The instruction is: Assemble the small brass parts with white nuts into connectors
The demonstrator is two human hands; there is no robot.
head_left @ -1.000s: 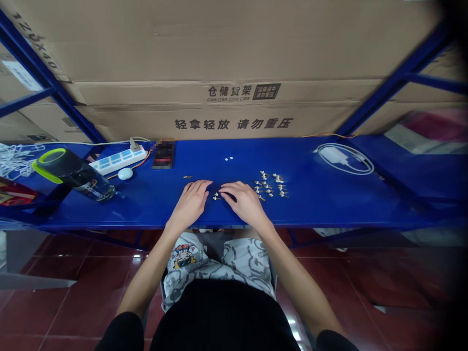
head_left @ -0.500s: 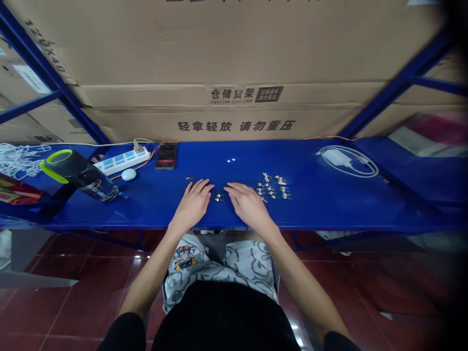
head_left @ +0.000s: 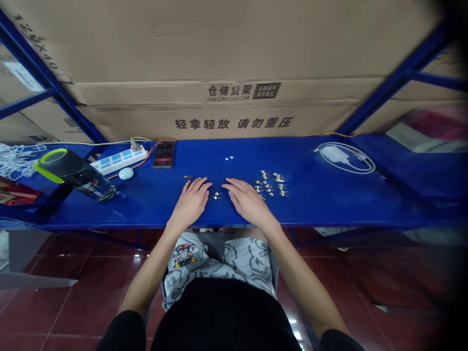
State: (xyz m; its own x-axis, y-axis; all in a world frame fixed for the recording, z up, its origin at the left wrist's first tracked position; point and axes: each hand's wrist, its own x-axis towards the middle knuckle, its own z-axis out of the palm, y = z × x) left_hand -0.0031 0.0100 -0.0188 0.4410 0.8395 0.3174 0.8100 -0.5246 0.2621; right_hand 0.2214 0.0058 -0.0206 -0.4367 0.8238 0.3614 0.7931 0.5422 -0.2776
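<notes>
My left hand (head_left: pixel 191 201) rests palm down on the blue shelf top (head_left: pixel 310 200), fingers stretched out and holding nothing. Opposite it, my right hand (head_left: pixel 245 199) lies flat in the same way, with its fingers extended and nothing in it. Between the two hands lie a couple of small white-headed parts with thin metal shanks (head_left: pixel 217 196). Just beyond my left fingertips is a small dark and brassy piece (head_left: pixel 188 176). A loose group of several similar white-headed parts (head_left: pixel 268 187) sits beside my right hand. Farther back are two tiny white pieces (head_left: pixel 229 158).
At left stand a dark bottle with a lime-green rim (head_left: pixel 78 175), a white power strip (head_left: pixel 120 160), a pale round object (head_left: pixel 126 173) and a pixelated phone-like slab (head_left: pixel 164 153). A coiled white cable with charger (head_left: pixel 345 158) lies at right. A large cardboard box (head_left: pixel 234 53) walls the back.
The whole view has shifted slightly, so things appear a little farther left and higher. Both hands keep the same place and pose on the shelf.
</notes>
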